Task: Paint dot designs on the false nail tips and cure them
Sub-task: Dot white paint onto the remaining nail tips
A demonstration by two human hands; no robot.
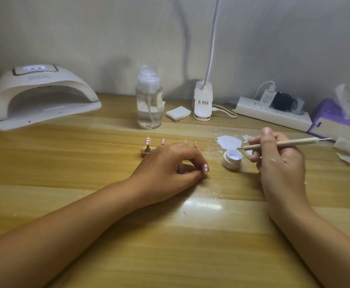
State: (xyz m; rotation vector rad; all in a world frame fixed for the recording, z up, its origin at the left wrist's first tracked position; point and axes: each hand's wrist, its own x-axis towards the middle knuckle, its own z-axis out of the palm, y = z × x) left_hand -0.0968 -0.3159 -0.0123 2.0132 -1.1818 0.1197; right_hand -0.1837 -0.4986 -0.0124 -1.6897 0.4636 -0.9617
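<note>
My left hand [173,163] rests on the wooden table and pinches a pink false nail tip [205,168] that bears white dots. Behind it several more pink nail tips [148,140] stand on small holders in a row, partly hidden by the hand. My right hand [278,159] grips a wooden dotting tool [290,143], its near point hovering just above a small open white jar of gel paint [231,159]. A white smear of paint [229,141] lies on the table behind the jar. The white curing lamp [43,96] sits at the far left.
A clear pump bottle [149,100] stands at the back centre beside a white pad [178,113] and a clip lamp base [202,100]. A power strip [273,114], a purple tissue box [336,119] and loose wipes [347,145] lie at the right.
</note>
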